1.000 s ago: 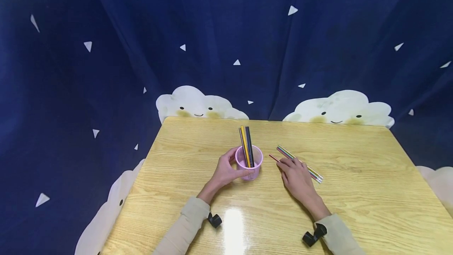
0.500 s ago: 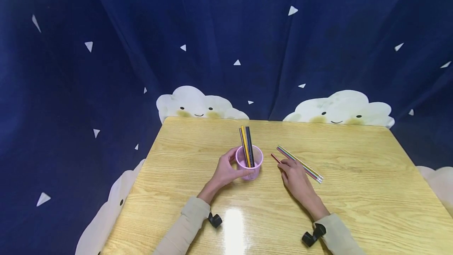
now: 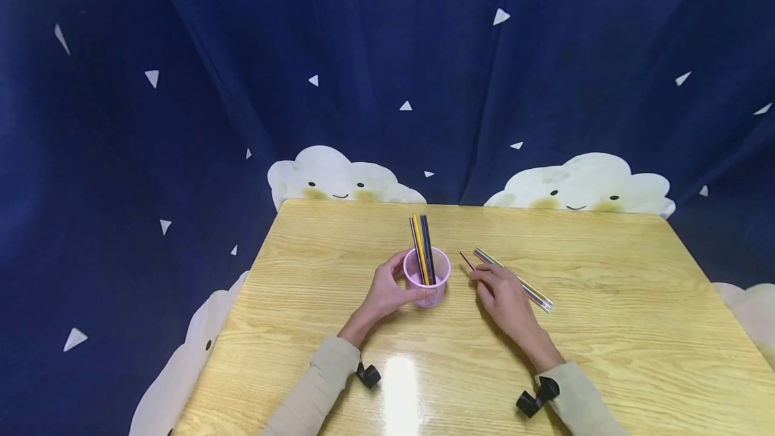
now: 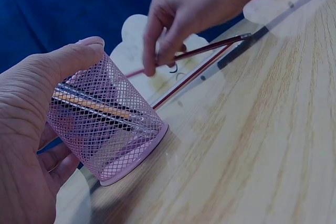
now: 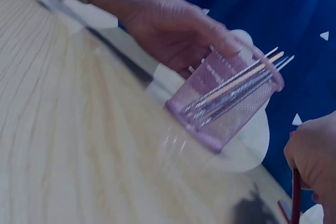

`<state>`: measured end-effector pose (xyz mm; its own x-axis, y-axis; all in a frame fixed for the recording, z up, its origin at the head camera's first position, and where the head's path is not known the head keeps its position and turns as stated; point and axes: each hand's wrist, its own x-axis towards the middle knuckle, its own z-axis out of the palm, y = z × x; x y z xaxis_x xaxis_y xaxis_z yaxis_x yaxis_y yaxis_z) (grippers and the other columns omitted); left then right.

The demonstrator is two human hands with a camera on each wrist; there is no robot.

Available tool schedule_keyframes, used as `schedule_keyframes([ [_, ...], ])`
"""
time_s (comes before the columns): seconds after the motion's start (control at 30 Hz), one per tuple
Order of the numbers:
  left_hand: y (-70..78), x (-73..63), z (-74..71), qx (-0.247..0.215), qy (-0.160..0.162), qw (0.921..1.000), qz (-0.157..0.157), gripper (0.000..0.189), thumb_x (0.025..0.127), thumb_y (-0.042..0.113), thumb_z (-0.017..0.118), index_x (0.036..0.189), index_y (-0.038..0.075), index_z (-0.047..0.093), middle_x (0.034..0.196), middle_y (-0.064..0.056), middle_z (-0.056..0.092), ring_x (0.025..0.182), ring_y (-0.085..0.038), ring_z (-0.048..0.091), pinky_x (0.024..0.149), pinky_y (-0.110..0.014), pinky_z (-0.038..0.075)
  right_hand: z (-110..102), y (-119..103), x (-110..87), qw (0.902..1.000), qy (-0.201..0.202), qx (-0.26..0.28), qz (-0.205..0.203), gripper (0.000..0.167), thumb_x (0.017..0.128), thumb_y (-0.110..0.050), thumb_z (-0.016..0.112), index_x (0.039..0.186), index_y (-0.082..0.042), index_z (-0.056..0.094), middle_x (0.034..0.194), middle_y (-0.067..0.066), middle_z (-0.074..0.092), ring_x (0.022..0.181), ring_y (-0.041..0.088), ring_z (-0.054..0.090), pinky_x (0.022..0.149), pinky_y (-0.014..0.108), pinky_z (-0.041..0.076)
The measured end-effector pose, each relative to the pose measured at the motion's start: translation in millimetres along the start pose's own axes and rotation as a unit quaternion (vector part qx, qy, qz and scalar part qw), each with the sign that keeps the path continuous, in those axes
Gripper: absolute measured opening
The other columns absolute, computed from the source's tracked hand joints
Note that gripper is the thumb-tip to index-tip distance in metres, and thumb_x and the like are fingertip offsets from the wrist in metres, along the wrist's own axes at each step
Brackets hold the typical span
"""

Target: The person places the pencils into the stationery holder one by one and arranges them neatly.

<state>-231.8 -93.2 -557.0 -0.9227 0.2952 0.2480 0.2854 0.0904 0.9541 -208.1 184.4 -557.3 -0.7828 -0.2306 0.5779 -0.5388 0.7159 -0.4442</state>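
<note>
A pink mesh pencil cup (image 3: 431, 300) stands on the table, with several pencils (image 3: 424, 241), yellow and dark, leaning inside it. My left hand (image 3: 384, 290) grips the cup's side, thumb across the front near the rim. To the right of the cup, my right hand (image 3: 505, 298) pinches a red pencil (image 4: 210, 47) between thumb and fingers. In the left wrist view that pencil slants above the tabletop, its far end close to the surface. Several striped pencils (image 3: 537, 296) lie side by side on the table, partly hidden behind the right hand.
The light wood table (image 3: 636, 301) reaches back to a dark blue curtain (image 3: 375, 39) printed with white triangles and smiling clouds. A bright glare spot (image 3: 401, 389) lies on the near part of the table. Small black cameras (image 3: 533, 401) sit on both wrists.
The red pencil's tip has swung away from me, toward the striped pencils, and the right hand has tilted with its fingertips drawn slightly back. The left hand and cup have stayed put.
</note>
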Motion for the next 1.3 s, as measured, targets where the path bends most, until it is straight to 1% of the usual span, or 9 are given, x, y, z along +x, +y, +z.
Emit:
schedule_keyframes([
  [0.1,-0.2,0.3,-0.4,-0.001,-0.001,1.0000,-0.003,0.086,0.070,0.011,0.095,0.147,0.009,0.057,0.136,-0.007,0.068,0.123,-0.022,0.065,0.111,-0.035,0.050,-4.9,-7.2,8.5,0.9993,0.027,0.026,-0.001,0.021,0.087,0.009,0.070,0.104,0.000,0.079,0.110,0.013,0.074,0.096,0.028,0.072,0.081,0.045,0.059],
  [0.2,0.3,0.0,-0.6,-0.001,-0.002,1.0000,-0.006,0.087,0.070,0.011,0.095,0.148,0.009,0.056,0.136,-0.006,0.068,0.123,-0.021,0.065,0.111,-0.035,0.050,-10.4,-13.3,18.8,0.9961,0.060,0.063,-0.016,0.023,0.086,0.011,0.070,0.105,0.001,0.078,0.108,0.013,0.073,0.087,0.024,0.072,0.078,0.031,0.060],
  [0.33,0.5,-0.1,-0.8,-0.003,-0.002,1.0000,-0.005,0.087,0.070,0.011,0.095,0.148,0.009,0.056,0.136,-0.007,0.068,0.123,-0.023,0.065,0.111,-0.037,0.051,-17.2,-20.5,31.2,0.9899,0.091,0.104,-0.033,0.025,0.086,0.013,0.070,0.106,0.002,0.077,0.107,0.012,0.073,0.083,0.021,0.070,0.080,0.019,0.058],
  [0.5,1.8,-0.1,-0.7,-0.005,-0.002,1.0000,-0.002,0.085,0.071,0.012,0.095,0.147,0.010,0.057,0.136,-0.008,0.068,0.123,-0.026,0.065,0.111,-0.039,0.051,-22.4,-27.0,42.7,0.9847,0.119,0.116,-0.053,0.029,0.083,0.013,0.072,0.109,0.001,0.077,0.108,0.013,0.073,0.081,0.020,0.067,0.077,0.011,0.055],
  [0.7,3.0,-0.3,-0.5,-0.003,0.001,1.0000,-0.003,0.084,0.070,0.011,0.095,0.146,0.010,0.058,0.135,-0.007,0.068,0.123,-0.023,0.065,0.110,-0.035,0.051,-27.5,-33.7,54.8,0.9777,0.142,0.131,-0.083,0.036,0.080,0.015,0.074,0.112,0.001,0.076,0.111,0.014,0.072,0.077,0.024,0.068,0.072,0.016,0.051],
  [0.87,1.8,-0.2,-0.6,0.000,0.002,1.0000,0.002,0.085,0.070,0.011,0.096,0.146,0.009,0.058,0.135,-0.008,0.069,0.120,-0.024,0.066,0.108,-0.035,0.053,-34.0,-41.0,66.6,0.9731,0.160,0.140,-0.089,0.038,0.079,0.015,0.075,0.114,-0.001,0.077,0.112,0.014,0.073,0.077,0.025,0.069,0.073,0.018,0.048],
  [1.0,1.2,-0.4,-0.5,0.001,0.002,1.0000,0.001,0.086,0.070,0.011,0.096,0.146,0.009,0.058,0.136,-0.008,0.068,0.120,-0.024,0.066,0.107,-0.036,0.053,-39.6,-48.4,77.3,0.9698,0.173,0.145,-0.092,0.039,0.078,0.015,0.076,0.114,-0.001,0.076,0.112,0.015,0.073,0.078,0.026,0.068,0.071,0.024,0.048],
  [1.17,0.7,-0.5,-0.4,0.002,0.002,1.0000,-0.002,0.086,0.070,0.012,0.097,0.147,0.010,0.058,0.135,-0.007,0.068,0.119,-0.024,0.067,0.106,-0.037,0.054,-46.4,-66.2,89.9,0.9631,0.192,0.161,-0.099,0.035,0.077,0.018,0.072,0.110,0.006,0.075,0.110,0.023,0.072,0.077,0.033,0.067,0.070,0.030,0.048],
  [1.3,1.1,-0.2,-0.1,-0.005,0.001,1.0000,-0.001,0.085,0.070,0.010,0.096,0.146,0.010,0.058,0.135,-0.007,0.068,0.119,-0.025,0.066,0.107,-0.039,0.053,-51.4,-88.2,97.2,0.9564,0.204,0.179,-0.107,0.028,0.078,0.020,0.068,0.106,0.014,0.071,0.106,0.030,0.069,0.077,0.036,0.066,0.070,0.030,0.048],
])
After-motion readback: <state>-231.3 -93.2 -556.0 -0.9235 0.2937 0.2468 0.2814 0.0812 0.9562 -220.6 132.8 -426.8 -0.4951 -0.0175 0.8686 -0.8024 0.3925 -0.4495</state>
